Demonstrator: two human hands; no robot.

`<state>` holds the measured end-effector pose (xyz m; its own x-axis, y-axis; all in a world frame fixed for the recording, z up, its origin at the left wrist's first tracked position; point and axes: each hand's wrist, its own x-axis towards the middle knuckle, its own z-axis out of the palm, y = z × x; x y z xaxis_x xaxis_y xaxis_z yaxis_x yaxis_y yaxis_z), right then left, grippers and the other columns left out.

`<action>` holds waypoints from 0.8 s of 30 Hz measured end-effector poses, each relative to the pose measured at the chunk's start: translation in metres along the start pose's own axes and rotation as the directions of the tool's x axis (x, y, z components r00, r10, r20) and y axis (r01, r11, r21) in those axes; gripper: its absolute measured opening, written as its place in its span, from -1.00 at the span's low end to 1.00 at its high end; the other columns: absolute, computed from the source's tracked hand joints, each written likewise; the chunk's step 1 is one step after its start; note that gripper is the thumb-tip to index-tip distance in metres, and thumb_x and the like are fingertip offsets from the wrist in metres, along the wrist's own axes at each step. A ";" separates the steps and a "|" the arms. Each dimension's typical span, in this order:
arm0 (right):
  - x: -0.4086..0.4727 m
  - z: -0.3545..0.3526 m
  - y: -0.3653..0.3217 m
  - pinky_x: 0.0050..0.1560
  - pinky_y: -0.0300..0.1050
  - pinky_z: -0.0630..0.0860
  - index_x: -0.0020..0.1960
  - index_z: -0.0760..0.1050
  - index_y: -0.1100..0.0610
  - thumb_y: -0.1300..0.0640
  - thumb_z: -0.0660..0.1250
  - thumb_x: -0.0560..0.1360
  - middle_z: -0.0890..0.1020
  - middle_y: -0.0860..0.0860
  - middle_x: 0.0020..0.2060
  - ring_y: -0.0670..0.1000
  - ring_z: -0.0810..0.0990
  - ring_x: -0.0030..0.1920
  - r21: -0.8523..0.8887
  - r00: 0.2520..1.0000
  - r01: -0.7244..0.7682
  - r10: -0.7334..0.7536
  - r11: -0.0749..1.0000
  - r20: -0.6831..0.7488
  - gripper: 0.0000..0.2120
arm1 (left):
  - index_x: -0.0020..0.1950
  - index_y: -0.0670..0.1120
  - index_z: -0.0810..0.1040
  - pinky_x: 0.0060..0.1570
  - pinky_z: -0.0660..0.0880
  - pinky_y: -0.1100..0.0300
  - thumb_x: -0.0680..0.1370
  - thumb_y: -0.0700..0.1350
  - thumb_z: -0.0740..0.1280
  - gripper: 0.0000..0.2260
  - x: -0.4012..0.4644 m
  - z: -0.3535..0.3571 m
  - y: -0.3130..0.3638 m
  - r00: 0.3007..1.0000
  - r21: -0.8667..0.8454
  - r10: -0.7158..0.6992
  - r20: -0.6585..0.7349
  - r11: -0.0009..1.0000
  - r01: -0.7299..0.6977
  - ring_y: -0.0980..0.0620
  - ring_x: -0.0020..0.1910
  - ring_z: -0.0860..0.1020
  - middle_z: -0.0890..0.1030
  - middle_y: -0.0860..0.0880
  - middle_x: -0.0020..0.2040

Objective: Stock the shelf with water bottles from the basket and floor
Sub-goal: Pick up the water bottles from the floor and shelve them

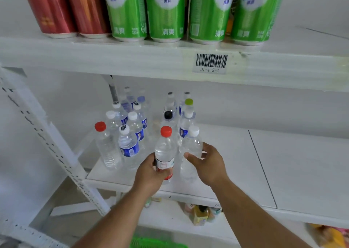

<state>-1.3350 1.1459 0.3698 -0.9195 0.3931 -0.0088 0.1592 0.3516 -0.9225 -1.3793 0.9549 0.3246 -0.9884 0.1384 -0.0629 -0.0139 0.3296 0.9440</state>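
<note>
Two clear bottles [165, 153] upright, one red-capped, one white-capped.

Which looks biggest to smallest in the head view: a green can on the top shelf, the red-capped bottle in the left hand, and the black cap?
1. Green can, though it is nearer the camera.
2. Red-capped bottle.
3. Black cap.

Green cans [166, 11] — "LAOSHAN"; shelf-edge label [210, 63] — "D1-4-2-1".
</note>
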 end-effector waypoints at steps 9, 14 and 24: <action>0.039 0.028 0.018 0.00 -0.18 0.55 0.16 0.52 -0.15 -0.09 0.54 0.39 0.61 -0.24 0.06 -0.15 0.61 0.06 0.042 0.997 -0.074 0.074 0.996 -0.003 -0.62 | 0.13 0.18 0.54 -0.23 0.48 0.47 0.32 -0.12 0.58 -0.55 0.045 0.009 -0.018 0.999 -0.014 -0.041 0.016 0.999 0.042 0.30 -0.05 0.62 0.66 0.21 -0.03; 0.045 0.031 0.011 -0.28 -0.50 0.42 -0.09 0.47 -0.42 0.00 0.52 0.42 0.58 -0.48 -0.13 -0.43 0.55 -0.10 0.050 0.999 -0.047 0.047 0.998 -0.003 -0.66 | 0.11 0.19 0.54 -0.24 0.49 0.46 0.32 -0.13 0.57 -0.55 0.059 0.013 -0.022 0.998 -0.047 -0.056 0.025 0.997 0.057 0.33 -0.06 0.62 0.67 0.23 -0.02; 0.052 0.024 0.022 0.06 -0.27 0.47 0.30 0.47 -0.17 0.00 0.48 0.46 0.54 -0.22 0.16 -0.15 0.55 0.15 0.027 1.000 -0.007 0.007 1.000 0.001 -0.56 | 0.09 0.32 0.48 -0.14 0.46 0.51 0.37 -0.15 0.55 -0.52 0.075 0.016 -0.026 0.997 0.003 -0.027 0.075 1.000 0.026 0.38 0.01 0.58 0.61 0.38 0.02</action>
<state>-1.3883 1.1535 0.3396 -0.9186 0.3949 -0.0157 0.1561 0.3260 -0.9324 -1.4504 0.9721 0.2905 -0.9735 0.1995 -0.1121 -0.0396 0.3357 0.9411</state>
